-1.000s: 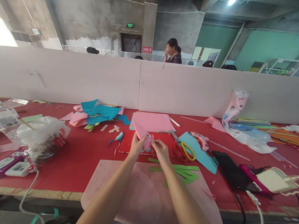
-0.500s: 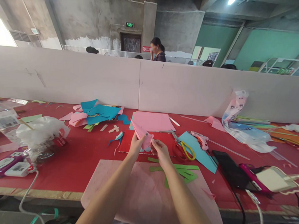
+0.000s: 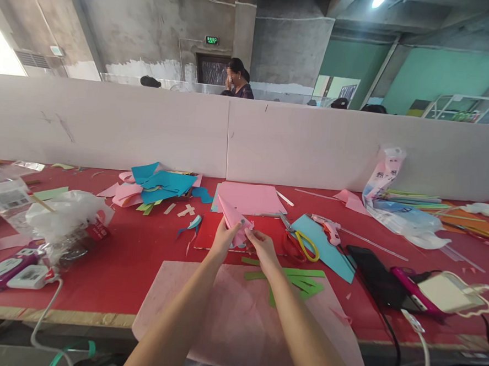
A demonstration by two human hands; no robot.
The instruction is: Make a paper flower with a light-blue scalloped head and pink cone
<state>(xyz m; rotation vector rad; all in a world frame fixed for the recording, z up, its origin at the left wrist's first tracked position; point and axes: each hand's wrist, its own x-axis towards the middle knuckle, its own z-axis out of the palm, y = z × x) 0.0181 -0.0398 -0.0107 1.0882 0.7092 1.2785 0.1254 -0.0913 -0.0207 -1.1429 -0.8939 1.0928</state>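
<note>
We hold a folded pink paper (image 3: 229, 211) in front of us, above the near part of a red sheet (image 3: 208, 235), with its narrow tip slanting up and away to the left. The fingers of our left hand (image 3: 223, 239) are closed on its left side, the thumb lying across the near face, while those behind the paper are hidden from us. The fingers of our right hand (image 3: 261, 245) are drawn together in a pinch at the crumpled lower right edge, though exactly how each fingertip sits there is too small for us to tell. Beyond the paper we see a flat pink sheet (image 3: 254, 197) on the red surface (image 3: 119, 263). Nearer to us lies a pale pink mat (image 3: 179, 306), with green strips (image 3: 305, 281) spread over its far right part, partly behind our right forearm. To the right of our hands we have scissors (image 3: 309, 246) with a yellow handle, then a light blue sheet (image 3: 341, 263), a pink and white glue gun (image 3: 329, 228) and a black phone (image 3: 369, 271). Over to the left, blue pieces (image 3: 172, 184) lie heaped with pink ones, and farther left stands a crumpled clear bag (image 3: 66, 211)
</note>
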